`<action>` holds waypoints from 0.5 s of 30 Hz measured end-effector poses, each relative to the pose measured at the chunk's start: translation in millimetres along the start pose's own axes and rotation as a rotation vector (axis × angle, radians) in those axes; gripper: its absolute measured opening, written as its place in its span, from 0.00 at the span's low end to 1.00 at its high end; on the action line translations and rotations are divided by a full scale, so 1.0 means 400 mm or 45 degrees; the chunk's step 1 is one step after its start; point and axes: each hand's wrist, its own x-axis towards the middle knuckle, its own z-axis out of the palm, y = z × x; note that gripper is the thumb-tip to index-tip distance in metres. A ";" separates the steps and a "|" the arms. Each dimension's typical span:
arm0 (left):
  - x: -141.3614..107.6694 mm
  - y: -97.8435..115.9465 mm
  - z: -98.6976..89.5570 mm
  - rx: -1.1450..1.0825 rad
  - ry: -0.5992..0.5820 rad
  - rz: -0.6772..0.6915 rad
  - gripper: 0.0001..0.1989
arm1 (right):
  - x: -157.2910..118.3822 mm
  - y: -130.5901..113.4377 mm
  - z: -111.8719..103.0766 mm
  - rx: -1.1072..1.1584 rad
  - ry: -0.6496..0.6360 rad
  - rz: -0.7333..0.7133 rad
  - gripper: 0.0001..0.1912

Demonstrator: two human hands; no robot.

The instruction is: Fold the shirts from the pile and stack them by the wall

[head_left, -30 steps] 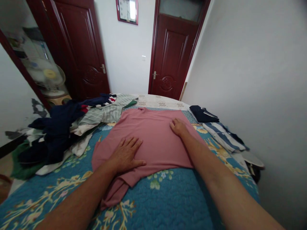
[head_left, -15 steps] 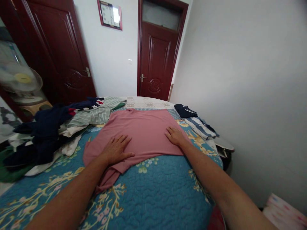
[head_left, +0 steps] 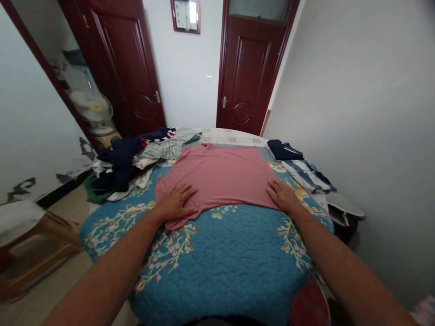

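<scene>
A pink garment (head_left: 231, 174) lies spread out on the blue floral quilted cover (head_left: 224, 253). Its lower left part is bunched near my left wrist. My left hand (head_left: 176, 201) rests flat on its left side, fingers spread and pointing away from me. On the right edge of the garment lies my right hand (head_left: 281, 194), palm down, with its fingers apart. Neither hand grips anything.
A heap of mixed clothes (head_left: 122, 158) lies on the table's left side. Folded dark clothing (head_left: 283, 150) and a striped garment (head_left: 306, 175) sit at the right. A wooden stool (head_left: 44, 226) stands at the left, a red round seat (head_left: 311, 303) below right.
The view has shifted, so the scene sits further right and the stool shows. My right hand is now at the garment's right edge. The bunched lower left part reaches less far toward me.
</scene>
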 end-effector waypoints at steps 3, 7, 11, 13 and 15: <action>-0.067 -0.002 -0.001 -0.125 0.103 -0.012 0.40 | -0.034 0.027 -0.001 0.059 0.109 -0.007 0.29; -0.159 0.007 -0.005 -0.262 0.300 -0.047 0.33 | -0.082 0.043 -0.022 0.238 0.187 -0.051 0.28; -0.201 0.036 -0.007 -0.155 0.343 -0.030 0.25 | -0.135 0.011 -0.063 0.407 0.018 -0.256 0.27; -0.201 0.048 -0.006 -0.112 0.345 -0.073 0.19 | -0.154 -0.013 -0.078 0.422 -0.024 -0.287 0.26; -0.194 0.052 -0.008 -0.142 0.349 -0.137 0.18 | -0.163 -0.030 -0.086 0.382 -0.005 -0.280 0.22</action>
